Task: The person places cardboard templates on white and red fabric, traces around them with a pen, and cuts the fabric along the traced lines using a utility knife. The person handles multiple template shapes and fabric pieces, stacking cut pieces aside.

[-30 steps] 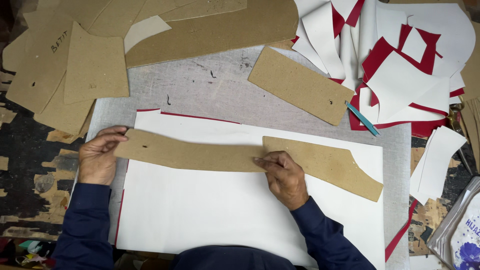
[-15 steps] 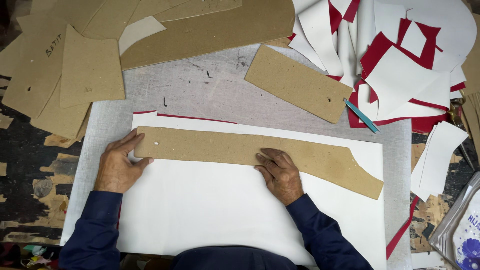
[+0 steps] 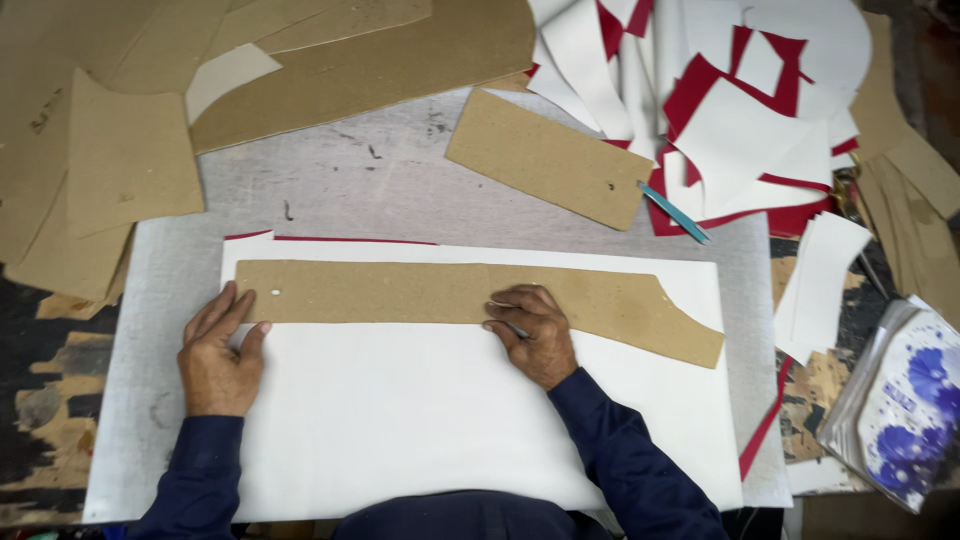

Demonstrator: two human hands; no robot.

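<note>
A long brown cardboard pattern (image 3: 420, 292) lies across a large white sheet (image 3: 440, 420) with a red underside showing at its edges. My left hand (image 3: 218, 352) rests flat at the pattern's left end, fingers spread on the white sheet and the cardboard's lower edge. My right hand (image 3: 532, 334) sits at the middle of the pattern's lower edge, fingers closed around a thin metal tool (image 3: 514, 328) whose tip touches the sheet.
A shorter cardboard strip (image 3: 545, 158) lies above, with a teal pen (image 3: 673, 212) beside it. White and red cut pieces (image 3: 740, 110) pile at the top right. More cardboard patterns (image 3: 130, 150) lie at the top left. A plastic bag with blue flowers (image 3: 905, 400) sits at right.
The cardboard pattern has been shifted and straightened on the white sheet. My left hand moved from gripping its end to lying flat beside it. My right hand stayed near the middle.
</note>
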